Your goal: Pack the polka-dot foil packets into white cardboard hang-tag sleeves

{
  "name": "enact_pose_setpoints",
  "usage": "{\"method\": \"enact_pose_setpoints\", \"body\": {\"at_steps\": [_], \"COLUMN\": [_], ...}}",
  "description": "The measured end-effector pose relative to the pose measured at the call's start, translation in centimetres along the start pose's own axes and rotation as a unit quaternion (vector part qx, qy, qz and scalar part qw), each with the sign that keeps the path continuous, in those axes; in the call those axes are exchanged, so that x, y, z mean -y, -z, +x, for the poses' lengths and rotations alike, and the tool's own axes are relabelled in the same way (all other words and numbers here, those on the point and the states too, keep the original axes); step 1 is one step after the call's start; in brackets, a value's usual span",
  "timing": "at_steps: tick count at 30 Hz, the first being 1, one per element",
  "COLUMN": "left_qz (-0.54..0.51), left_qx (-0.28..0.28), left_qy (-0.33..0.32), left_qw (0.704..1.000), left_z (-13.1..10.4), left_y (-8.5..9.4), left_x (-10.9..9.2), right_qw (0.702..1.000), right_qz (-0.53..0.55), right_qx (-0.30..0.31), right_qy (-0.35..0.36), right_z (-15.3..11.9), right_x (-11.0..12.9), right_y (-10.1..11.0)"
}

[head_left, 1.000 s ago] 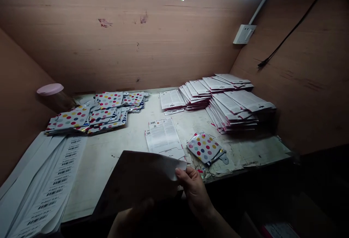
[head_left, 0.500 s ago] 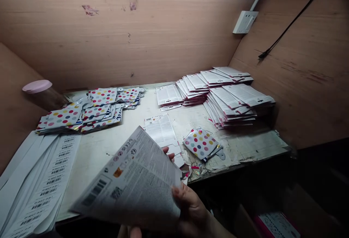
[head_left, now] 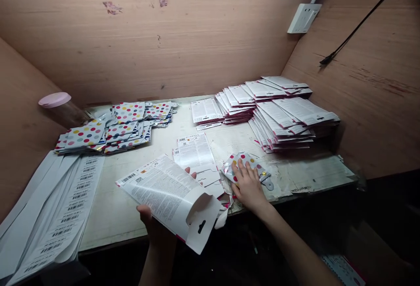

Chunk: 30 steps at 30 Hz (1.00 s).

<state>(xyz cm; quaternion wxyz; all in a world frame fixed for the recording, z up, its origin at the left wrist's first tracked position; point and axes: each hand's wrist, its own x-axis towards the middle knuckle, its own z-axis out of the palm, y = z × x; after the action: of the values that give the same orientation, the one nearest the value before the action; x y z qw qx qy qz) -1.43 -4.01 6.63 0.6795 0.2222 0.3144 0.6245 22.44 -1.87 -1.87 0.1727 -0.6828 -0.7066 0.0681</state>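
My left hand (head_left: 154,224) is closed round a flat white cardboard sleeve (head_left: 164,192) printed with small text and a barcode. Its thumb lies along the near edge, and fingertips show past the far edge. The sleeve's end with the hang hole faces right, its mouth bowed open. My right hand (head_left: 247,185) rests with fingers spread on a polka-dot foil packet (head_left: 234,163) near the front edge of the table; a grey tab sticks out from the packet. Just beyond the held sleeve lie more flat printed sleeves (head_left: 195,152).
Stacked white sleeves (head_left: 272,115) stand at the back right. Polka-dot packets (head_left: 127,113) are piled at the back left, beside a jar with a pink lid (head_left: 54,99). Barcode label sheets (head_left: 77,207) lie at the left. A socket (head_left: 304,18) and a black cable (head_left: 361,23) are on the walls.
My right hand has let go of the sleeve and moved right onto the polka-dot packet. The sleeve has tilted, so its bowed end with the hang hole now shows, held by my left hand.
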Motion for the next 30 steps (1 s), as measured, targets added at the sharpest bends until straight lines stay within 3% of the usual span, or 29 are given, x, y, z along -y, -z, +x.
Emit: {"method": "enact_pose_setpoints", "body": {"at_steps": [3,7,10,12,15,19,22,26,28,30], "left_qz": [-0.007,-0.008,0.013,0.019,0.003,0.014,0.026,-0.015,-0.040,-0.050], "left_qx": [-0.012,-0.017,-0.023,-0.022,0.008,0.045,0.022,-0.017,0.003,0.044], "left_qy": [0.009,0.024,0.025,0.030,0.054,0.086,0.073,0.042,0.061,0.110], "left_qw": [1.000,1.000,0.999,0.999,0.999,0.995,0.997,0.999,0.997,0.992], "left_z": [0.1,0.9,1.8,2.0,1.5,0.3,0.1,0.7,0.3,-0.7], "left_y": [-0.7,-0.5,0.1,0.3,0.3,-0.1,-0.5,-0.6,-0.8,-1.1], "left_x": [0.3,0.3,0.3,0.4,1.1,2.7,2.6,1.2,1.3,2.3], "right_qw": [0.998,0.961,0.905,0.893,0.922,0.947,0.940,0.924,0.918,0.915], "right_qz": [0.039,0.225,0.370,0.381,0.296,0.235,0.261,0.296,0.303,0.332], "right_qx": [-0.041,-0.136,-0.091,-0.020,0.026,0.014,0.011,0.002,0.035,0.054], "right_qy": [0.002,0.091,0.190,0.238,0.249,0.217,0.220,0.241,0.254,0.224], "right_z": [-0.4,-2.7,-5.1,-6.0,-6.0,-5.2,-5.4,-6.6,-6.5,-5.9], "right_x": [0.0,1.2,3.1,4.4,6.4,9.3,10.6,9.5,9.0,9.3], "right_y": [-0.2,4.1,8.0,9.2,8.5,6.1,6.3,7.6,7.3,6.4]}}
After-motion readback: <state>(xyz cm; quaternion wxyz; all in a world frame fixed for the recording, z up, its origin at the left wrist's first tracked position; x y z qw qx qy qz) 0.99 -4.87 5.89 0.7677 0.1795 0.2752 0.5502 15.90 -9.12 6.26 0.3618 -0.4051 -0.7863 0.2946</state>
